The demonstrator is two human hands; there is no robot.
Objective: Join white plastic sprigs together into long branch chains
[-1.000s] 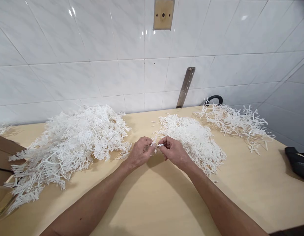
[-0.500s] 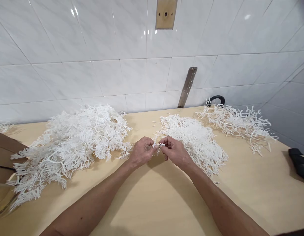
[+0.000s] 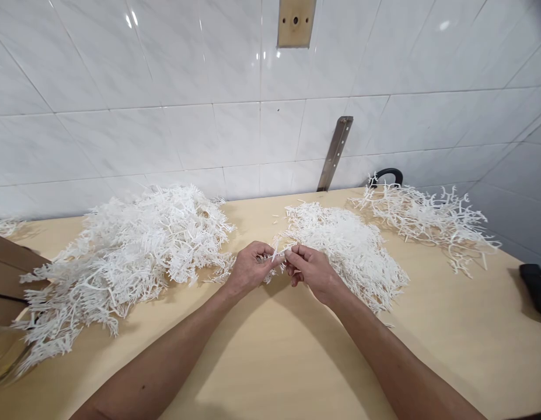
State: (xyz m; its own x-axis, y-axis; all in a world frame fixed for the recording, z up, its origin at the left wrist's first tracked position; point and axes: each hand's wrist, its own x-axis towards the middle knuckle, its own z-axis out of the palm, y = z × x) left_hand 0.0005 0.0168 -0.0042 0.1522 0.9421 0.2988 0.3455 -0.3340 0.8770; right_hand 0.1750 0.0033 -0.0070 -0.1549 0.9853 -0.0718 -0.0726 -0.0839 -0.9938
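Observation:
Between my hands is a small white branched plastic piece (image 3: 275,255), like a sprue, partly hidden by the fingers. My left hand (image 3: 251,265) is closed on it, thumb and index finger pinching. From the other side my right hand (image 3: 310,267) pinches at its right end; the fingertips hide exactly what they grip. A large heap of white branched pieces (image 3: 143,251) lies to the left of my left hand. Just beyond and right of my right hand spreads a flatter pile of small white sticks (image 3: 346,245).
Stripped-looking white branches (image 3: 423,219) lie at the back right, with a black curved handle (image 3: 388,173) behind them. A black object (image 3: 536,289) sits at the right edge. Brown cardboard (image 3: 10,274) stands at the left. A metal strip (image 3: 335,153) leans against the tiled wall.
The fingers of my right hand have shifted slightly and curl more at the white piece. My left hand keeps its grip, almost unmoved. The piles look the same.

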